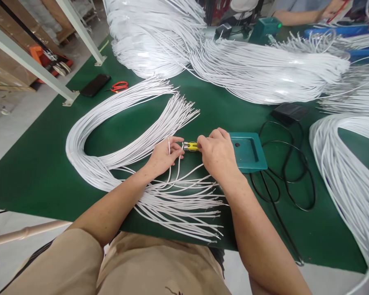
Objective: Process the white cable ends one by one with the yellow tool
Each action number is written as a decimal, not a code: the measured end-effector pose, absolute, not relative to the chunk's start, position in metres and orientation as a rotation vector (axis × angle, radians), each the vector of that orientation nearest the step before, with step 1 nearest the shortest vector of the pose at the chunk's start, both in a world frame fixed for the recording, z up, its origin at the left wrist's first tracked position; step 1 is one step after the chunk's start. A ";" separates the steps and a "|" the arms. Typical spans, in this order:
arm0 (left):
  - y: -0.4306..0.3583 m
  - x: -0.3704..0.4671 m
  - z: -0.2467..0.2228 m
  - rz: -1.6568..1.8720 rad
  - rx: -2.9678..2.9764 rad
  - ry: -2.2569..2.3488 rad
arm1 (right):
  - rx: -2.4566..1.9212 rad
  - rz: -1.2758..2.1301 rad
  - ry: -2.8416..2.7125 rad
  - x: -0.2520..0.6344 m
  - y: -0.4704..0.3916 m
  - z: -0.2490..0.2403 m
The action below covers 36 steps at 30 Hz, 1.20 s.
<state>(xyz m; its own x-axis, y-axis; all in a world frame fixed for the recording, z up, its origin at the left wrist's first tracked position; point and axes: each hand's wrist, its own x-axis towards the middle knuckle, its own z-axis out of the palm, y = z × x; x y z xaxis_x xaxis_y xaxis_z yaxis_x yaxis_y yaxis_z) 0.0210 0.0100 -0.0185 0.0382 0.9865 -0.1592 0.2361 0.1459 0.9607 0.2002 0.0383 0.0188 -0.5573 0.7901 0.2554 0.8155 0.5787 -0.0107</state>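
My left hand [165, 155] pinches a white cable [179, 167] between thumb and fingers, and a loop of cable passes over its fingers. My right hand [217, 152] is closed on a small yellow tool with a metal tip [191, 146]. That tip meets the cable end at my left fingertips; the tool's exact kind is hidden by my fingers. Just behind my right hand lies a teal tray-like box [249, 152]. Below both hands, loose white cable ends [184, 200] fan out across the green table [43, 164].
A curved bundle of white cables [80, 135] lies left. Larger bundles sit at the back [270, 69] and right [341, 159]. Red-handled scissors [119, 86] and a black phone [95, 85] lie back left. A black cord [313, 184] coils right. Another person's arm [298, 17] is at the far right.
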 end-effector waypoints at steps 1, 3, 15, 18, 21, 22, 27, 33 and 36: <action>0.010 0.022 -0.019 0.929 1.291 1.427 | -1.328 -0.172 -2.572 0.200 0.039 0.018; 0.011 0.022 -0.021 0.924 1.311 1.468 | -1.316 -0.199 -2.566 0.201 0.040 0.017; 0.012 0.017 -0.027 1.112 1.383 1.433 | -1.384 -0.134 -2.530 0.200 0.036 0.016; 0.008 0.018 -0.024 1.167 1.450 1.347 | -1.358 -0.006 -2.450 0.198 0.032 0.018; 0.006 0.019 -0.021 1.188 1.509 1.305 | -1.327 0.093 -2.323 0.196 0.029 0.019; 0.005 0.019 -0.020 1.189 1.521 1.298 | -1.323 0.121 -2.289 0.195 0.028 0.019; 0.002 0.022 -0.017 1.177 1.498 1.288 | -1.310 0.236 -2.197 0.190 0.027 0.019; -0.001 0.024 -0.018 1.215 1.445 1.296 | -1.266 0.345 -2.159 0.187 0.028 0.019; -0.002 0.024 -0.018 1.231 1.447 1.276 | -1.238 0.381 -2.161 0.186 0.028 0.019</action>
<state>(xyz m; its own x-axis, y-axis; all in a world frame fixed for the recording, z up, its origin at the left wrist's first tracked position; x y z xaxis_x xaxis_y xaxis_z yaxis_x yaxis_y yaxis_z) 0.0244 -0.0016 -0.0182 0.0049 0.9896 0.1439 0.1789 -0.1425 0.9735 0.1855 0.0277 0.0186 -0.3752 0.8520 0.3652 0.6758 0.5211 -0.5214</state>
